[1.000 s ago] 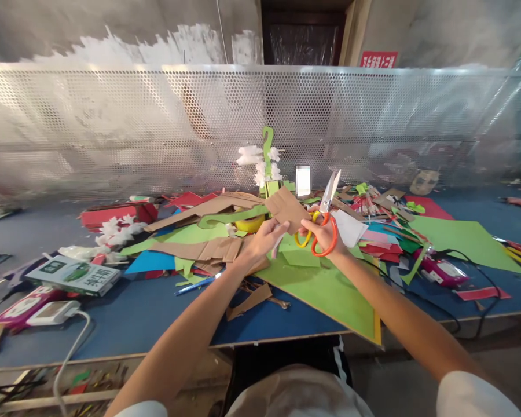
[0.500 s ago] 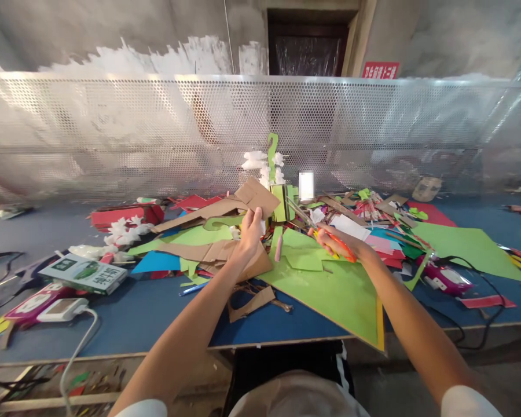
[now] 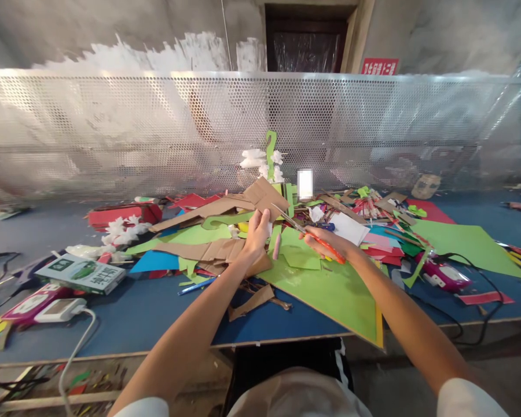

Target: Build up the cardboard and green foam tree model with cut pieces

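Note:
My left hand [image 3: 257, 234] pinches a piece of brown cardboard [image 3: 265, 194] by its lower edge and holds it above the pile. In my right hand [image 3: 319, 242] is a pair of scissors [image 3: 325, 243] with orange handles. Their blades point up and to the left and meet the right part of the cardboard; whether they are parted is hard to make out. Below both hands lies a large sheet of green paper [image 3: 330, 295]. Behind the cardboard stands a green paper stem [image 3: 271, 147] with white flower-like tufts [image 3: 252, 157].
Left are a milk carton [image 3: 80, 273], a red case [image 3: 124, 216], white paper flowers [image 3: 124, 231] and a white charger [image 3: 61, 310] with its cable. Cardboard and coloured scraps cover the middle. A purple device [image 3: 446, 275] sits right. A perforated metal screen [image 3: 156, 127] borders the table's back.
My left hand has moved the cardboard slightly to the right. The scissors have shifted left, and their blades now reach the cardboard's edge.

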Tool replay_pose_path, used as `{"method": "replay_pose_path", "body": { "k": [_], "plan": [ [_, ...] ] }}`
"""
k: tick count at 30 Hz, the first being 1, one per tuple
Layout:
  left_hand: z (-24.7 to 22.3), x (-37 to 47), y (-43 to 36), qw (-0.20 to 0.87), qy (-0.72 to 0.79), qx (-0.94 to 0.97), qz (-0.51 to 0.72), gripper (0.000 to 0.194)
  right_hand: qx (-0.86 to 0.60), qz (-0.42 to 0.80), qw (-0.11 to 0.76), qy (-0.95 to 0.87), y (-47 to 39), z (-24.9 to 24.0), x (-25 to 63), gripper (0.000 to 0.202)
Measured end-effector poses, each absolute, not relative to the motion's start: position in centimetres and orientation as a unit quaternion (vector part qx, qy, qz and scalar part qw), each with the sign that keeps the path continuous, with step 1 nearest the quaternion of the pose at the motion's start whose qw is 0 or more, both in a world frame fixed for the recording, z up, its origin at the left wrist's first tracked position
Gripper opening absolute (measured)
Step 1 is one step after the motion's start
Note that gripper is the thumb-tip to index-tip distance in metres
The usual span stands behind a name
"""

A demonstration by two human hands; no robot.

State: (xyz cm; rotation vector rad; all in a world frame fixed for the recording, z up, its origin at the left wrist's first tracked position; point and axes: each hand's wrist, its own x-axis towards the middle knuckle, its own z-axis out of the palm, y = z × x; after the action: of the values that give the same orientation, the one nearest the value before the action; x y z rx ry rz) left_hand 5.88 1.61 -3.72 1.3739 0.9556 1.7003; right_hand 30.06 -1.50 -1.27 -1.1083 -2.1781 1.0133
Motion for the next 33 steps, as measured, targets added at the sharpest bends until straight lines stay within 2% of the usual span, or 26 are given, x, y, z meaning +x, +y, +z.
{"method": "replay_pose_path", "body": {
  "k": [17, 27, 33],
  "plan": [
    [-3.3, 5.7, 1.4, 0.360, 0.382, 0.545, 0.653, 0.044, -0.423, 0.357, 0.233, -0.799, -2.2, -0.5, 28.9, 0.066],
    [-3.4, 5.6, 1.6, 0.373, 0.381, 0.531, 0.658, 0.053, -0.462, 0.252, 0.278, -0.804, -3.4, 0.0, 27.4, 0.069],
    [-3.7, 5.4, 1.8, 0.366, 0.373, 0.543, 0.657, 0.054, -0.466, 0.216, 0.258, -0.819, -3.2, -0.4, 27.0, 0.070]
  ]
}}
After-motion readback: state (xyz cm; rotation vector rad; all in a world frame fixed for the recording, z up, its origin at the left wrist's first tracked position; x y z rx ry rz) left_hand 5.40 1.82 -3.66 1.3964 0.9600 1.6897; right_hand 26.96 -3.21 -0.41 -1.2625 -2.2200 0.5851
